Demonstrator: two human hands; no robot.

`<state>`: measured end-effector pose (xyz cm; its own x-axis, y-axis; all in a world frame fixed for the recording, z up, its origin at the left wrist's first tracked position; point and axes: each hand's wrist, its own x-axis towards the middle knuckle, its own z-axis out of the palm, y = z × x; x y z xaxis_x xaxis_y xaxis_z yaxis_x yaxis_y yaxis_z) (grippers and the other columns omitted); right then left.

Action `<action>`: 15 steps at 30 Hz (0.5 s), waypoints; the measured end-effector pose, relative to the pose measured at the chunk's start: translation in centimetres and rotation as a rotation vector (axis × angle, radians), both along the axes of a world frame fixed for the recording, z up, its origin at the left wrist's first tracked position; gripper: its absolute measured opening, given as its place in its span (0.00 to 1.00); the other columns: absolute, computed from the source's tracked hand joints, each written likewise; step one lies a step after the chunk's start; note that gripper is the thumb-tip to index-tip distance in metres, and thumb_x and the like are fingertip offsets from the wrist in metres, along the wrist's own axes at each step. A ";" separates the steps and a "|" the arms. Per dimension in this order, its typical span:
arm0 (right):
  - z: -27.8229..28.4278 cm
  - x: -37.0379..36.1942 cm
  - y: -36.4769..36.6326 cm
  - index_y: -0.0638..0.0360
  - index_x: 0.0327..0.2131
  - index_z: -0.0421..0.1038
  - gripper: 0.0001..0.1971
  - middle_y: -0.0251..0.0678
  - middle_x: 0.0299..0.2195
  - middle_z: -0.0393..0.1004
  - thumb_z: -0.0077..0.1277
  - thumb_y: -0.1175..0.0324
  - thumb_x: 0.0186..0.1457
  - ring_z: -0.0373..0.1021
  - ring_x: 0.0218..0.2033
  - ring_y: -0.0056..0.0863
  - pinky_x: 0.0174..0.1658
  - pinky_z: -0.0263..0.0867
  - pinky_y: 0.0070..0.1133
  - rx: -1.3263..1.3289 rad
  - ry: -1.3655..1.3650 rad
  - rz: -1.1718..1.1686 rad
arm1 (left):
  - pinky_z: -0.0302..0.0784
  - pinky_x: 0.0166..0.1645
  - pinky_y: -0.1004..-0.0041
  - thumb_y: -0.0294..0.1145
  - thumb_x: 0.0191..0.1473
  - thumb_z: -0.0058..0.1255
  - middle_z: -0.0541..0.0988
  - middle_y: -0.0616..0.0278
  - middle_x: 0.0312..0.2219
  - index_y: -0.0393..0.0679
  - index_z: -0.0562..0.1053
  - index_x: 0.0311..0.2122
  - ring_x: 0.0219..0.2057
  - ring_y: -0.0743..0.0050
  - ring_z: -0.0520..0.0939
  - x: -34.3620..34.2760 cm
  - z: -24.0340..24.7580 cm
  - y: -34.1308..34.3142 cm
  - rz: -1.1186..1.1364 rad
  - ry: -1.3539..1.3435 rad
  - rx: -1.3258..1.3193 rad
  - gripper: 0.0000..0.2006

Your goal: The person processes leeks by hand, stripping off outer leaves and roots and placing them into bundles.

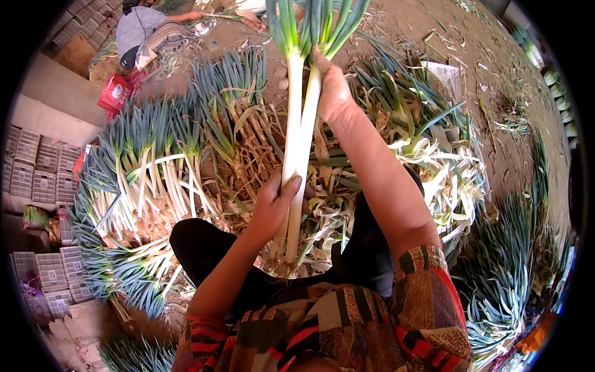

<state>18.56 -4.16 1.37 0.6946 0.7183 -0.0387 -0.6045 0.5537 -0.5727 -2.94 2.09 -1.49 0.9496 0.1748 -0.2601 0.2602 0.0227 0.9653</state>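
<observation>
Two long green onions (pixel 293 118) stand nearly upright in front of me, white stalks below and green leaves fanning out at the top. My left hand (pixel 276 206) is closed round the lower white stalks, its thumb lying across them. Higher up, my right hand (pixel 333 88) grips the right stalk where the white turns green. The roots hang down between my knees. Left of my left hand lies a thick row of pale-stalked green onions (pixel 145 180), and behind it sit browner, dirt-covered ones (pixel 242 127).
Stripped leaves and peelings (pixel 455 180) are heaped at the right. Further right lie more green onions (pixel 496 285). Stacked grey crates or blocks (pixel 46 276) line the left side. A red bag (pixel 114 93) stands at the far left, near another person (pixel 141 34) sitting on the ground.
</observation>
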 end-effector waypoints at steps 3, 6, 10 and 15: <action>0.8 0.5 -0.9 0.60 0.41 0.65 0.24 0.48 0.29 0.72 0.27 0.50 0.60 0.71 0.24 0.33 0.31 0.70 0.27 -0.066 -0.082 -0.117 | 0.73 0.31 0.75 0.37 0.58 0.40 0.74 0.59 0.29 0.36 0.63 0.46 0.25 0.76 0.76 -1.9 -2.0 -0.2 -0.029 -0.022 0.105 0.16; 1.6 0.9 -1.9 0.62 0.39 0.65 0.22 0.46 0.27 0.73 0.27 0.53 0.60 0.71 0.23 0.34 0.31 0.70 0.27 -0.053 -0.103 -0.195 | 0.70 0.37 0.76 0.34 0.58 0.39 0.72 0.61 0.32 0.35 0.59 0.51 0.31 0.78 0.74 -3.8 -1.9 -0.6 -0.117 0.036 0.121 0.19; 1.1 2.5 -3.3 0.60 0.41 0.65 0.20 0.44 0.29 0.73 0.33 0.53 0.59 0.72 0.26 0.34 0.28 0.69 0.26 -0.067 -0.184 -0.266 | 0.69 0.37 0.76 0.34 0.57 0.42 0.73 0.59 0.33 0.34 0.60 0.50 0.31 0.76 0.75 -5.1 -3.8 0.0 -0.194 -0.035 0.288 0.19; 0.3 4.2 -4.4 0.60 0.41 0.65 0.18 0.44 0.31 0.72 0.37 0.55 0.58 0.71 0.29 0.38 0.33 0.68 0.32 -0.060 -0.148 -0.295 | 0.70 0.31 0.68 0.36 0.55 0.45 0.75 0.46 0.27 0.30 0.64 0.45 0.29 0.67 0.78 -6.1 -4.4 -0.4 -0.017 -0.110 0.565 0.19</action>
<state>22.71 -8.55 1.68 0.8738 0.4845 0.0421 -0.3308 0.6555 -0.6788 -9.06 1.74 -5.88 0.9696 0.2429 -0.0301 0.1535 -0.5078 0.8477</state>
